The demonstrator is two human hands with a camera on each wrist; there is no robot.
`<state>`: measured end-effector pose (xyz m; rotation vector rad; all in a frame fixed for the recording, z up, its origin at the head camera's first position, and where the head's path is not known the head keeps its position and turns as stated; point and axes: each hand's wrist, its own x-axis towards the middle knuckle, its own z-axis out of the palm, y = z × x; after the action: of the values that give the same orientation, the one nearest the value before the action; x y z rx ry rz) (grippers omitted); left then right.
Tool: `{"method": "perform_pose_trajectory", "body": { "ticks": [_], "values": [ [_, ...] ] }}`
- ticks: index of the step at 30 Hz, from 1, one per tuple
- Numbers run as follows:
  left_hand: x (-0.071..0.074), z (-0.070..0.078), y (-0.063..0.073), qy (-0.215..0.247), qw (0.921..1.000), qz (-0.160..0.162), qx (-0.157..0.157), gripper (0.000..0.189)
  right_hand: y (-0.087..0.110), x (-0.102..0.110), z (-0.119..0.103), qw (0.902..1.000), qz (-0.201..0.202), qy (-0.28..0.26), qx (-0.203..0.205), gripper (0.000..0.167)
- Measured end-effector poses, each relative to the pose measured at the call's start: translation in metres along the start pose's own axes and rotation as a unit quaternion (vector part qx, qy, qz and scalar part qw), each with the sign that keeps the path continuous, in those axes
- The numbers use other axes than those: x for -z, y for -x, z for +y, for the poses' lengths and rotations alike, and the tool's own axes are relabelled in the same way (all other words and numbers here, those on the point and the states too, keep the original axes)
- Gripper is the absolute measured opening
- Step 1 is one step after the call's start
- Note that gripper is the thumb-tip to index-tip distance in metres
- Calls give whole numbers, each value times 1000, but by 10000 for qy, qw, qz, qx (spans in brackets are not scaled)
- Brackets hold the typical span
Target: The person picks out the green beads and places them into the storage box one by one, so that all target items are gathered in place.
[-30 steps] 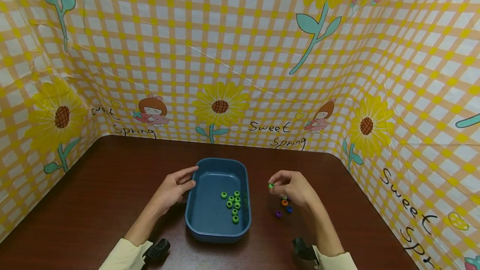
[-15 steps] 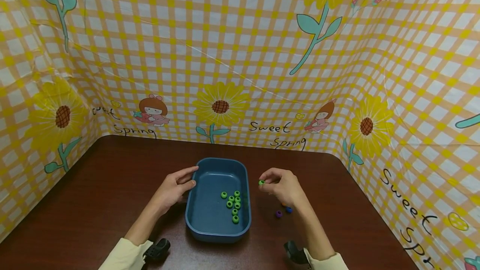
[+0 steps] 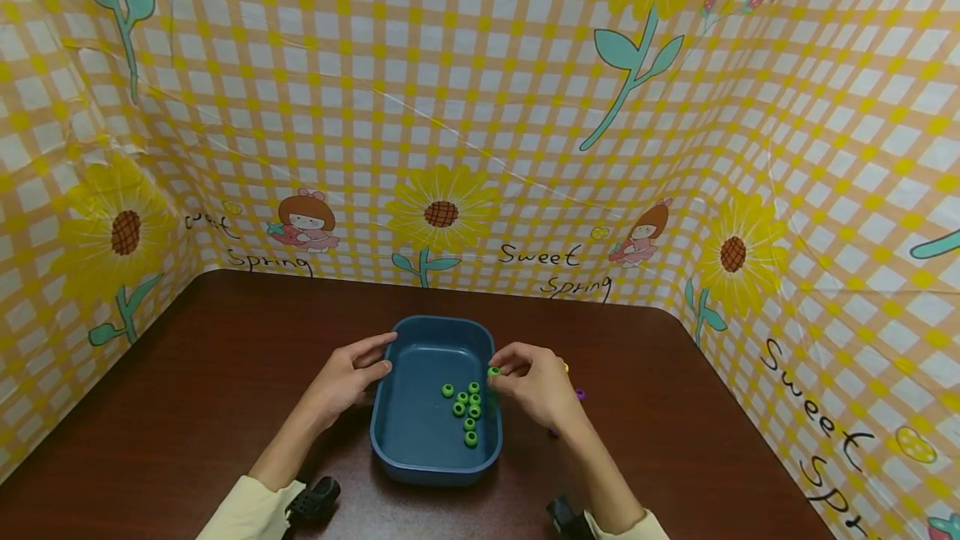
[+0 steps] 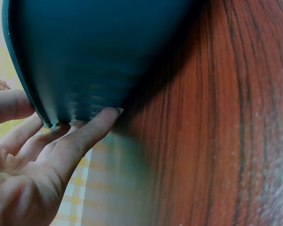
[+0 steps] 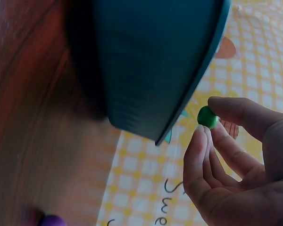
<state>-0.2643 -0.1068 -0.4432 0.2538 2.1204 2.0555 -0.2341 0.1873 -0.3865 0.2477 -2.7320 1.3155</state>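
My left hand (image 3: 341,377) rests against the left side of a blue rectangular tray (image 3: 405,432). In the left wrist view its relaxed fingers (image 4: 80,143) touch the outer wall, and the thumb lies at the rim. My right hand (image 3: 536,382) pinches a green bead (image 3: 493,372) between thumb and fingertips, right at the tray's right rim. The right wrist view shows this round bead (image 5: 207,117) held level with the rim, its hole turned away. Several matching green beads (image 3: 470,439) lie inside the tray, mostly toward its right side.
Right of the tray, loose beads lie on the dark wood table (image 3: 247,357), partly hidden by my right hand. A yellow bead (image 3: 566,367) and a purple bead (image 3: 580,395) peek out. A checkered, flowered cloth (image 3: 480,123) walls the table's back and sides.
My right hand has moved left with the green bead, from above the loose beads to the tray's right rim. My left hand and the tray have stayed put.
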Motion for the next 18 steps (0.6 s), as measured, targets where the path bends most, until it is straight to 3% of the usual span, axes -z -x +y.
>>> {"method": "perform_pose_trajectory", "body": {
  "ticks": [18],
  "values": [
    [0,0,0,-40,10000,4,-1,51,8,-24,-9,9969,-650,39,442,12]
  ]
}}
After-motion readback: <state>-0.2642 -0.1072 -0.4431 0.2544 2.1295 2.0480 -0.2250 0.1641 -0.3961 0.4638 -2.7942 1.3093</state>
